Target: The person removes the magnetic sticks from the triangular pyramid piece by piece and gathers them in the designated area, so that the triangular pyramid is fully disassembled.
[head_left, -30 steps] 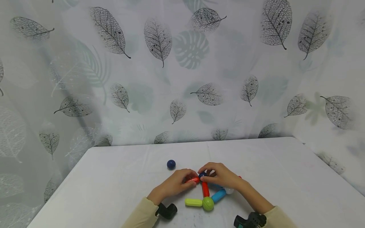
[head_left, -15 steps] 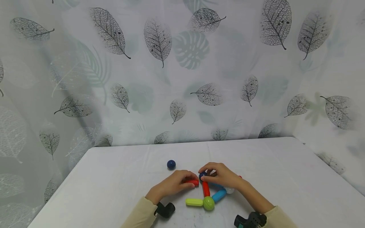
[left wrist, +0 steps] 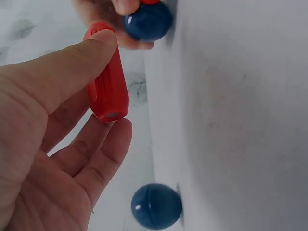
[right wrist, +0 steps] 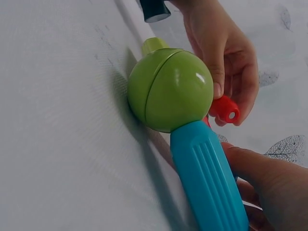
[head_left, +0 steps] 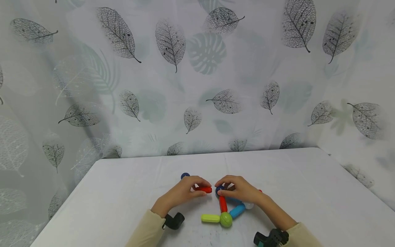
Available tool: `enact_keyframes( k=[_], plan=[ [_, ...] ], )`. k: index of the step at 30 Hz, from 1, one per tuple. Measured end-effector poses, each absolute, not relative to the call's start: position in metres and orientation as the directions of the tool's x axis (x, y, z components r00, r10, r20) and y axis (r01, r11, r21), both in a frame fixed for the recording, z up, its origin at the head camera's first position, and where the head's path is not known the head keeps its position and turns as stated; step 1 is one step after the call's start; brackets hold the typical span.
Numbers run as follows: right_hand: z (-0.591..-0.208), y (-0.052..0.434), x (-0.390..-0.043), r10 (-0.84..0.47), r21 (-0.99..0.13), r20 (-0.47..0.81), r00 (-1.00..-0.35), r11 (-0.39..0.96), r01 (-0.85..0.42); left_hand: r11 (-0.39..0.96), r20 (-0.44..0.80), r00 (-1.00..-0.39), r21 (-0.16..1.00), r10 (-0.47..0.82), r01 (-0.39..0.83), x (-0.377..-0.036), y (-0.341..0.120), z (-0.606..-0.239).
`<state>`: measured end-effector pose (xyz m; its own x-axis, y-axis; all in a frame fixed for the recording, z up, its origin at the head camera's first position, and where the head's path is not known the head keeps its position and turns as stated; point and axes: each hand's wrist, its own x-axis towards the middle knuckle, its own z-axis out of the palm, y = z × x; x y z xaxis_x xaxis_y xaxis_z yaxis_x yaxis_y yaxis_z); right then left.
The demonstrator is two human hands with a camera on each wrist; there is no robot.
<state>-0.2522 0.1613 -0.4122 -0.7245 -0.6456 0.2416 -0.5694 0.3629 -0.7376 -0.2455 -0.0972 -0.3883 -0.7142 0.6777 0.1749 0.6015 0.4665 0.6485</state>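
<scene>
Head view: left hand [head_left: 182,192] at lower centre, fingers curled, pinching a red rod [head_left: 203,189] held roughly level. Right hand [head_left: 240,190] just right of it, fingertips curled onto a dark blue ball [head_left: 219,188] atop an upright-lying red stick [head_left: 222,204]. Green ball [head_left: 226,219] joins a yellow rod [head_left: 210,218] and a blue rod [head_left: 237,211]. A second navy ball [head_left: 184,175] is half hidden behind the left hand; a white ball [head_left: 248,206] is mostly covered by the right wrist.

Left wrist view: thumb and fingers clamp the red rod [left wrist: 108,77]; navy ball [left wrist: 156,206] at bottom, other ball [left wrist: 147,21] cut off at top.

Right wrist view: green ball [right wrist: 170,90] and blue rod [right wrist: 208,175] fill the centre; right fingers cropped at lower right, grip not readable here.
</scene>
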Motion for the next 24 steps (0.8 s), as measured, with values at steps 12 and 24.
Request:
enact_keyframes(
  k=[12,24],
  plan=[
    [-0.413,0.162,-0.253,-0.638,-0.743,0.229,-0.735,0.374,-0.555,0.457,0.311,-0.718,0.600,0.623,0.657,-0.253,-0.120,-0.380],
    [-0.413,0.162,-0.252,-0.636,-0.737,0.240,-0.734,0.373,-0.564,0.517,0.370,-0.784,0.599,0.498,0.611,-0.262,-0.147,-0.382]
  ],
)
